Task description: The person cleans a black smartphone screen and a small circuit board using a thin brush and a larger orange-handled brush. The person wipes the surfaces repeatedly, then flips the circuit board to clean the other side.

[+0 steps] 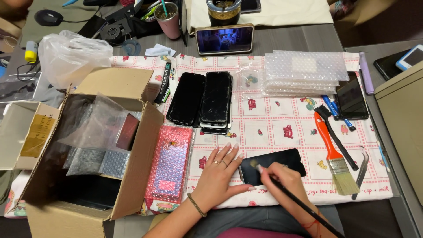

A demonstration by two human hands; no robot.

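Observation:
A black phone (282,161) lies flat on the patterned cloth (273,123) near the table's front edge. My left hand (220,174) rests flat beside it, fingers spread, with the thumb against the phone's near-left corner. My right hand (284,178) grips a thin black brush (304,205), and the brush's tip touches the phone's screen at its left part.
Stacks of black phones (202,100) lie at mid-cloth. Beside an open cardboard box (88,145) sits a pink bubble-wrap packet (169,163). Clear bubble-wrap bags (304,72) lie at the back right. An orange-handled paintbrush (335,154), tweezers (361,169) and another phone (351,97) are at the right.

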